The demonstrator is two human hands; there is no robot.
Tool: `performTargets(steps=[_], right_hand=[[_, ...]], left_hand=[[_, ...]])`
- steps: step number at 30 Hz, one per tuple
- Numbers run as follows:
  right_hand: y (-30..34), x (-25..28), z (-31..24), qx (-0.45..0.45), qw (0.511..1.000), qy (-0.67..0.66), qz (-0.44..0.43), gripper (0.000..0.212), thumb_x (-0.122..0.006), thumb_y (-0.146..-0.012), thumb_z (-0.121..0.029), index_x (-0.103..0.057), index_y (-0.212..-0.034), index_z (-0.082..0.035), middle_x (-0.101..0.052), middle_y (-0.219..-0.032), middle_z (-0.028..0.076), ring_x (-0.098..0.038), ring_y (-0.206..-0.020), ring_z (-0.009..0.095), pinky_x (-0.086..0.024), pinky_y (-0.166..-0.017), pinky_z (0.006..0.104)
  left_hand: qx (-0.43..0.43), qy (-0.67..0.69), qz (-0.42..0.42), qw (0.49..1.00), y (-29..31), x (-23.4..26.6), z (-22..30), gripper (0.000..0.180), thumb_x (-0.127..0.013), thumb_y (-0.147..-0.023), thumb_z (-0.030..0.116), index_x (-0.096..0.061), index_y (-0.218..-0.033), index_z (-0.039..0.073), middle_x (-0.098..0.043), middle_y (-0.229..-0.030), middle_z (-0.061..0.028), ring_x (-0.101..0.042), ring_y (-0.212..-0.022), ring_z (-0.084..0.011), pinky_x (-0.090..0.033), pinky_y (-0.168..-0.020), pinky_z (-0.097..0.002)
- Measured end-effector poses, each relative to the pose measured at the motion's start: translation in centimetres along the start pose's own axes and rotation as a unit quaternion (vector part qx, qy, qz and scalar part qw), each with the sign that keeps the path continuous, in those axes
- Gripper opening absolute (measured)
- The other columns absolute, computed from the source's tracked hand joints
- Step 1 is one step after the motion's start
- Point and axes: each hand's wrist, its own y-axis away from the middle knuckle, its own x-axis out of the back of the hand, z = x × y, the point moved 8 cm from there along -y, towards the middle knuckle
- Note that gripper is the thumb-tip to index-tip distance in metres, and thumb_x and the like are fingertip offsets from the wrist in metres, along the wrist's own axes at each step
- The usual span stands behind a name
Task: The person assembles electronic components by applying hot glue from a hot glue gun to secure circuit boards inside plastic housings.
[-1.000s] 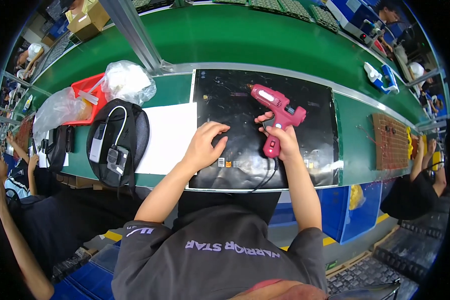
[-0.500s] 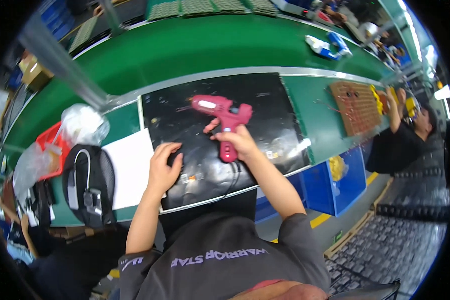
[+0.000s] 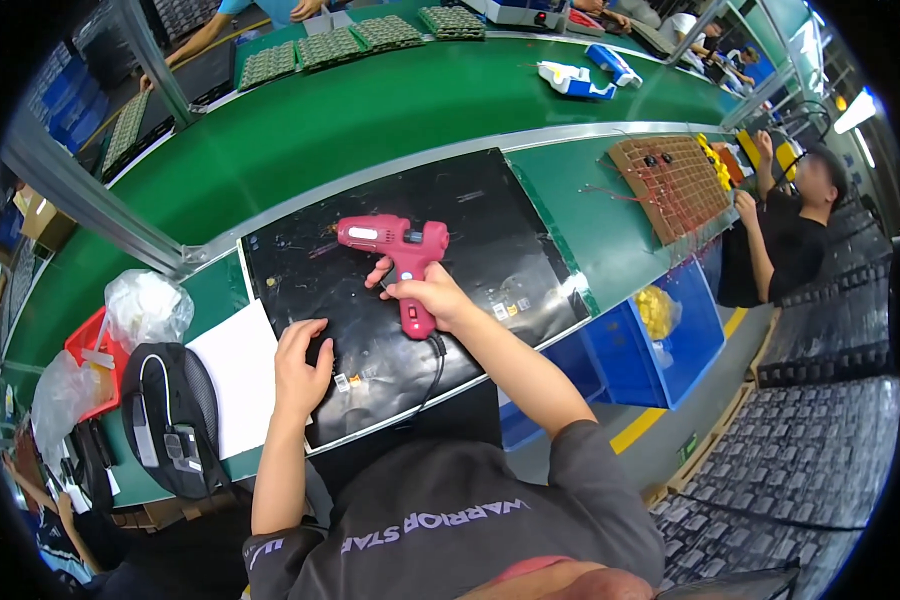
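Observation:
A dark red hot glue gun [image 3: 380, 235] is in my right hand [image 3: 428, 298], its nozzle pointing left over a shiny black mat [image 3: 490, 220]. My fingers wrap round its handle and trigger, and a black cord runs from the handle's foot toward the mat's near edge. My left hand [image 3: 303, 368] rests at the mat's left side, fingers curved and apart, holding nothing. Just left of it lies a white sheet [image 3: 235, 370].
Left stand a black mesh backpack [image 3: 175, 420], a red bin [image 3: 110, 365] and plastic bags. A brown grid tray [image 3: 670, 185] with red wires sits right, near a co-worker [image 3: 790, 225]. Blue bins [image 3: 670, 350] stand below. Beyond the rail runs a green belt [image 3: 320, 110] carrying blue-white items.
The whole view has shifted and turned, so the bench appears tilted and more of its far side shows. My right hand still grips the glue gun; my left hand stays at the mat's left.

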Motion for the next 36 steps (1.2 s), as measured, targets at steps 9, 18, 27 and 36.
performTargets(steps=[9,18,27,36], right_hand=[[0.3,-0.5,-0.5,0.008,1.000,0.011,-0.009,0.033,-0.059,-0.078,-0.001,-0.055,-0.110,-0.002,-0.064,-0.104,0.013,-0.062,-0.101,0.022,-0.050,-0.081,0.0316],[0.2,-0.6,-0.1,0.006,1.000,0.009,-0.002,0.033,-0.060,-0.077,-0.001,-0.056,-0.110,-0.001,-0.064,-0.103,0.013,-0.062,-0.101,0.023,-0.051,-0.081,0.0332],[0.3,-0.6,0.0,-0.008,1.000,0.002,0.010,0.037,-0.061,-0.075,0.001,-0.054,-0.111,-0.002,-0.064,-0.104,0.014,-0.062,-0.101,0.024,-0.051,-0.082,0.0324],[0.3,-0.6,0.6,-0.026,1.000,0.003,0.000,0.037,-0.059,-0.076,0.002,-0.053,-0.113,-0.005,-0.063,-0.104,0.010,-0.060,-0.107,0.026,-0.050,-0.084,0.0339]], left_hand=[[-0.032,-0.031,-0.004,0.999,0.0,0.3,1.4,0.024,-0.063,-0.077,0.000,-0.061,-0.100,-0.002,-0.061,-0.101,-0.0170,-0.058,-0.095,-0.0339,-0.046,-0.085,-0.0371],[-0.052,0.024,-0.001,0.998,-0.4,3.7,5.8,0.029,-0.065,-0.076,-0.002,-0.062,-0.104,-0.002,-0.068,-0.094,-0.0129,-0.063,-0.088,-0.0283,-0.048,-0.081,-0.0346],[-0.242,0.599,-0.134,0.752,0.0,9.5,19.1,0.036,-0.055,-0.086,0.011,-0.053,-0.115,-0.011,-0.065,-0.102,-0.0260,-0.057,-0.106,-0.0346,-0.046,-0.091,-0.0424],[-0.502,0.530,-0.332,0.597,-0.8,12.0,28.1,0.085,-0.043,-0.089,0.061,-0.034,-0.135,-0.010,-0.057,-0.120,-0.0266,-0.056,-0.107,-0.0324,-0.039,-0.093,-0.0418]])
